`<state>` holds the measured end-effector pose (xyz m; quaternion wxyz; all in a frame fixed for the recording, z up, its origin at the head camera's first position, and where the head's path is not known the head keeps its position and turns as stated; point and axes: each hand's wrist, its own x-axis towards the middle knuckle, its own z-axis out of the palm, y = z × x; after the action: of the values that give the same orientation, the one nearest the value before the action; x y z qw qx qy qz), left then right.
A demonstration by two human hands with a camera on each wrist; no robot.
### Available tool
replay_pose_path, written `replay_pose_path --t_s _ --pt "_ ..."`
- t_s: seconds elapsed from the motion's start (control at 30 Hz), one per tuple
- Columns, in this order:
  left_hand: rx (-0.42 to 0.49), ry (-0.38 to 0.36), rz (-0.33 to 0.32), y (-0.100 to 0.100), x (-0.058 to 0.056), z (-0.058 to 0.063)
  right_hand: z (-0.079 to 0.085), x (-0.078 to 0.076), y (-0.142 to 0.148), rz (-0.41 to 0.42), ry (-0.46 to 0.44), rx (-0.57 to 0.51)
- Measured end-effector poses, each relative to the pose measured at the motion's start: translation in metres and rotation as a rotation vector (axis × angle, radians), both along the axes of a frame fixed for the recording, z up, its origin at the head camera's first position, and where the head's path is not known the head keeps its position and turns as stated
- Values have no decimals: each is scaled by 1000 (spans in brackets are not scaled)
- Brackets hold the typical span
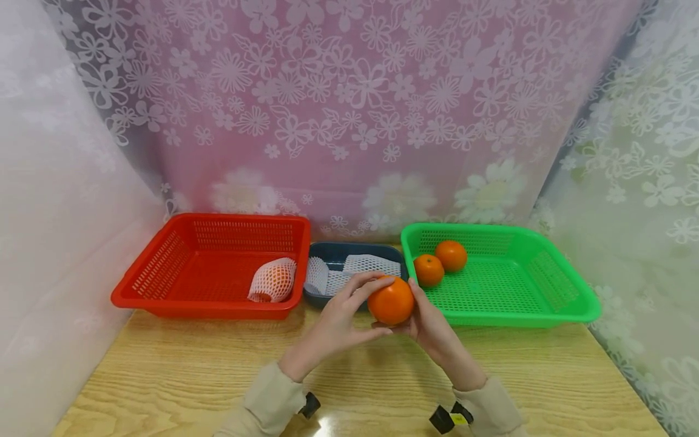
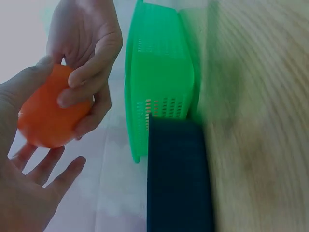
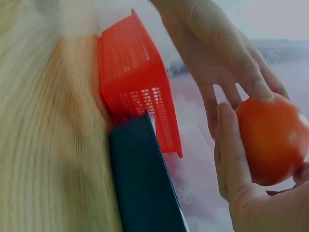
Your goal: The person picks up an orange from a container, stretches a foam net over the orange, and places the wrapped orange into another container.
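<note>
Both hands hold a bare orange (image 1: pixel 391 301) in front of the dark blue tray, above the table. My left hand (image 1: pixel 342 314) spans it from the left, its thumb and fingers touching the peel. From the other side my right hand (image 1: pixel 431 321) grips the fruit, with several fingers curled round it in the left wrist view. White foam net sleeves (image 1: pixel 371 263) lie in the blue tray (image 1: pixel 357 247), partly hidden by the hands. Another orange in a foam net (image 1: pixel 274 280) lies at the right side of the red basket (image 1: pixel 218 306).
In the green basket (image 1: pixel 524 318), two bare oranges (image 1: pixel 451 256) sit at the left end. The baskets and tray stand in a row on the wooden table (image 1: pixel 213 364). Flowered curtains (image 1: pixel 349 109) close off the back and both sides.
</note>
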<state>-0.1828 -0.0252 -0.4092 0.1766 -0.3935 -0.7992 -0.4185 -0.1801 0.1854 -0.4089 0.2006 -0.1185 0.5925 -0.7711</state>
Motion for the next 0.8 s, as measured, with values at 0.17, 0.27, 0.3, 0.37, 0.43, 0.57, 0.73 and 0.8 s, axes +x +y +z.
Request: replay_pose_path --t_s 0.17,0.27,0.3,0.37,0.43,0.57,0.73,0.8 --pt "43 -25 14 1 1 -2 -1 2 -4 10 -20 50" --pt "67 -64 1 -1 1 -2 -1 4 -6 -33 13 157" --pt "68 -78 -2 -3 2 -2 -2 5 -6 -56 31 201" --pt "64 -109 4 -6 3 -3 -3 5 -5 -98 78 286" --pt "40 -138 32 -9 3 -4 -4 5 -4 -120 146 348" --pt "-1 -242 76 -16 5 -10 -12 5 -3 -104 312 416" --pt "16 -410 38 -23 6 -20 -22 6 -5 -55 455 475" --pt "9 -447 27 -26 6 -24 -26 6 -5 -27 489 493"
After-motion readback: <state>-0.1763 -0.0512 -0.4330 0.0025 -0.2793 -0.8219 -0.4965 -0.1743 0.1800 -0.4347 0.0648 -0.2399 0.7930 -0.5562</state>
